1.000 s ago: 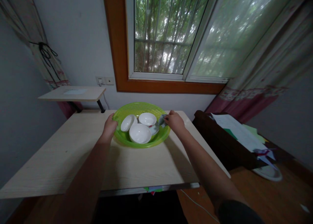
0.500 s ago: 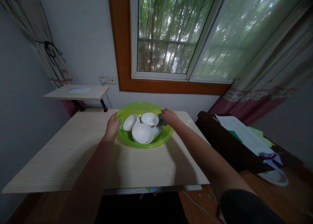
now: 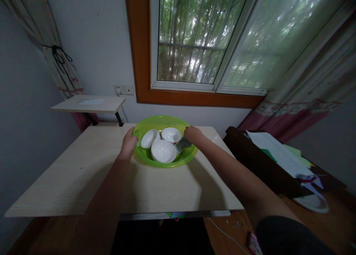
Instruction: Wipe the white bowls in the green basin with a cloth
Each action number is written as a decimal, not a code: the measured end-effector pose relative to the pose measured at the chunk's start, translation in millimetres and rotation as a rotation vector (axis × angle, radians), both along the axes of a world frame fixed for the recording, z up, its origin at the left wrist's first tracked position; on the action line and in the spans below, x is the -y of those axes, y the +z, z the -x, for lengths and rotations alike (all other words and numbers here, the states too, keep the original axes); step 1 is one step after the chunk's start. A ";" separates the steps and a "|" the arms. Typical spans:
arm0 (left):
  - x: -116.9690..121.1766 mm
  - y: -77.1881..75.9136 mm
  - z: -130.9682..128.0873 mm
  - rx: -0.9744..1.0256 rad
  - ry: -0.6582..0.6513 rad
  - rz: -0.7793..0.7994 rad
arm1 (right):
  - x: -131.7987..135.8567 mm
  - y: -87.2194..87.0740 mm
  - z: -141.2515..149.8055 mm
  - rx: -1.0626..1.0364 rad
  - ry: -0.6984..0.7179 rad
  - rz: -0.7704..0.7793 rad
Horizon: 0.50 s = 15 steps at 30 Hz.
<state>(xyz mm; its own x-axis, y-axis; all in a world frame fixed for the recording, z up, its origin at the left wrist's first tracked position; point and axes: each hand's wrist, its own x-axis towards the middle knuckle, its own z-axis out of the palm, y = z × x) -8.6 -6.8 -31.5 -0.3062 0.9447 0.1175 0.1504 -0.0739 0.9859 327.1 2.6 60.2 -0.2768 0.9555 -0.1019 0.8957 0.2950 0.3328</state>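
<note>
A green plastic basin (image 3: 164, 164) stands on the wooden table, toward its back edge. In it are a tilted white bowl (image 3: 150, 139) on the left, a white bowl (image 3: 171, 135) at the back and a larger white bowl (image 3: 163, 151) in front. Part of another pale dish shows at their right. My left hand (image 3: 129, 142) grips the basin's left rim, thumb on the inner side. Over the right side of the basin, my right hand (image 3: 193, 134) is closed on a crumpled grey cloth (image 3: 184, 141) that hangs down inside.
A small raised shelf (image 3: 108, 103) with a paper on it stands at the table's (image 3: 164, 192) back left. Behind are a wall and a window. To the right is a dark brown piece of furniture (image 3: 250, 155) with papers on top; a white cable lies on the floor.
My right hand has turned knuckles-up and dipped slightly at the basin's right side, with the grey cloth lower inside. My left hand keeps hold of the rim; the bowls lie as before.
</note>
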 end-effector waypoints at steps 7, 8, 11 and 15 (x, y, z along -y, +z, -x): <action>2.6 4.0 -1.5 0.048 0.038 0.052 | -24.4 2.4 -0.3 -0.019 0.115 -0.125; 3.5 5.1 -1.9 0.047 0.036 0.055 | -25.6 2.2 -1.3 -0.010 0.148 -0.125; 5.8 7.9 -3.4 0.044 0.041 0.058 | -24.1 1.8 -2.8 0.013 0.185 -0.101; 6.6 8.7 -5.0 0.050 0.062 0.052 | -9.2 1.0 1.4 -0.002 0.060 -0.066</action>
<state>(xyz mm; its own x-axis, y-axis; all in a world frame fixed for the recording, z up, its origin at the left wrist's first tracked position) -3.6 -13.4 -22.7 -0.3687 0.9281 0.0518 0.1033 -0.0144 0.9945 325.7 11.8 61.3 -0.3339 0.9418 -0.0388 0.8776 0.3257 0.3517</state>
